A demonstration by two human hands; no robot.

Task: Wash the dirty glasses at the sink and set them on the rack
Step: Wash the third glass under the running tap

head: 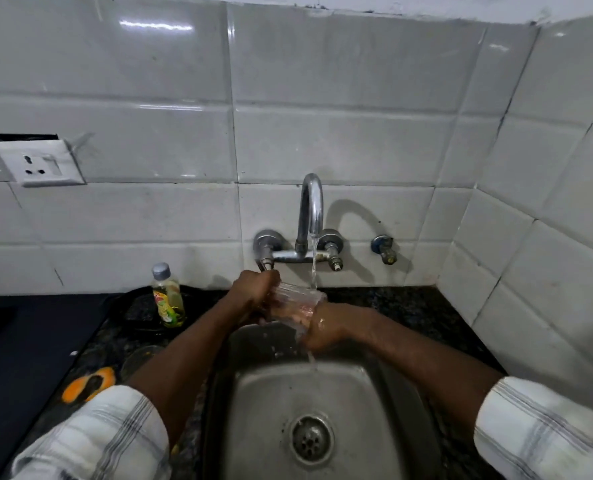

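A clear glass lies tilted on its side under the running stream from the chrome tap, above the steel sink. My left hand grips the glass at its left end. My right hand is wet and holds the glass at its right end, with fingers seemingly at or inside the mouth. Water runs off my right hand into the basin. Another clear glass stands on the dark counter to the left of the sink, partly hidden by my left forearm.
A bottle of yellow-green dish liquid stands on the counter by the wall. An orange scrubber lies near the counter's front left. A dark mat covers the left counter. White tiled walls close the back and right; a socket is on the left wall.
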